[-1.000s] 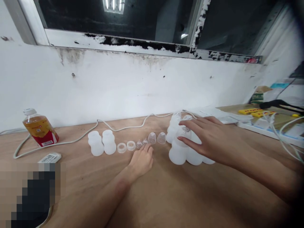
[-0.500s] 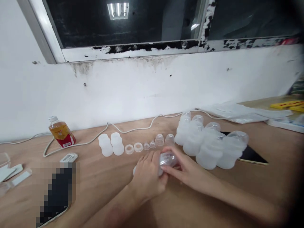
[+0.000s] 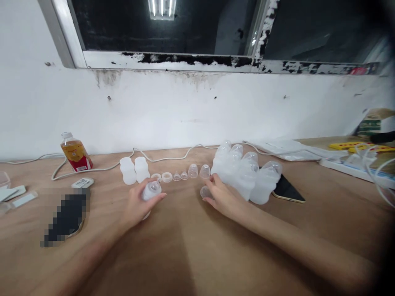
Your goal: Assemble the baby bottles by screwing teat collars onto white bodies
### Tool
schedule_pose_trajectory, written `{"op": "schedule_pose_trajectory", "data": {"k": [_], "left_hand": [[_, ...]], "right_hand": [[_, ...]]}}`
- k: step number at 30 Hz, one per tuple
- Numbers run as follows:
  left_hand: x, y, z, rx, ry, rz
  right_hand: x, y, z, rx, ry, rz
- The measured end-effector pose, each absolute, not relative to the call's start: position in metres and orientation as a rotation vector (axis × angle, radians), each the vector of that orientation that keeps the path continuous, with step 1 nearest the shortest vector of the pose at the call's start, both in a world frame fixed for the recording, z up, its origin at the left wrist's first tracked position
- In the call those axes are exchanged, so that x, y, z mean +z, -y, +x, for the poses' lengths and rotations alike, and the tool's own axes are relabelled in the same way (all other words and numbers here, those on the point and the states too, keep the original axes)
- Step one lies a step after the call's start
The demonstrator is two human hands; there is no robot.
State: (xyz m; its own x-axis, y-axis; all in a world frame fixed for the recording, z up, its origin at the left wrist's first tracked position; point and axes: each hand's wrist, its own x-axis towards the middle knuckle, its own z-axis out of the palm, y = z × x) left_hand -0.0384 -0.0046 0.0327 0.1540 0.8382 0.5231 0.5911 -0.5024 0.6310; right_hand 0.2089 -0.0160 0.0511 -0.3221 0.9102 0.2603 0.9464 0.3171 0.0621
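My left hand (image 3: 135, 205) is wrapped round a white baby bottle (image 3: 151, 190), tilted, with a clear nipple at its top. My right hand (image 3: 222, 195) pinches a clear domed cap (image 3: 205, 192) low over the table, apart from the bottle. Beyond the hands stand two open white bottle bodies (image 3: 127, 170). Beside them lies a row of collar rings (image 3: 167, 177), clear nipples (image 3: 184, 175) and two more domed caps (image 3: 193, 171). Several capped baby bottles (image 3: 263, 185) stand in a cluster right of my right hand.
A dark phone (image 3: 288, 190) lies behind the capped bottles, and a blurred-out dark object (image 3: 66, 218) lies at left. A drink bottle (image 3: 76, 152) and a white cable (image 3: 173, 159) sit near the wall. Plastic bags (image 3: 284, 149) and a power strip (image 3: 348, 169) are at right.
My hands have parted: the left moved left with the bottle, the right holds the domed cap away from it. The bottle's nipple now shows. The view has shifted.
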Motion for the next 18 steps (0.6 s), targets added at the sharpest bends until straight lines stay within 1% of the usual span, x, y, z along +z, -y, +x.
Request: {"op": "schedule_pose_trajectory", "data": {"k": [3, 6, 18], "left_hand": [[0.031, 0.012, -0.041, 1.378, -1.453, 2.087], [0.033, 0.017, -0.039, 1.389, -1.462, 2.067], [0.031, 0.014, -0.037, 1.382, -1.381, 2.105]], "right_hand": [[0.04, 0.0, 0.204, -0.371, 2.389, -1.934], [0.038, -0.012, 0.196, -0.382, 2.272, -2.072], [0.045, -0.04, 0.193, -0.364, 2.212, -2.053]]}}
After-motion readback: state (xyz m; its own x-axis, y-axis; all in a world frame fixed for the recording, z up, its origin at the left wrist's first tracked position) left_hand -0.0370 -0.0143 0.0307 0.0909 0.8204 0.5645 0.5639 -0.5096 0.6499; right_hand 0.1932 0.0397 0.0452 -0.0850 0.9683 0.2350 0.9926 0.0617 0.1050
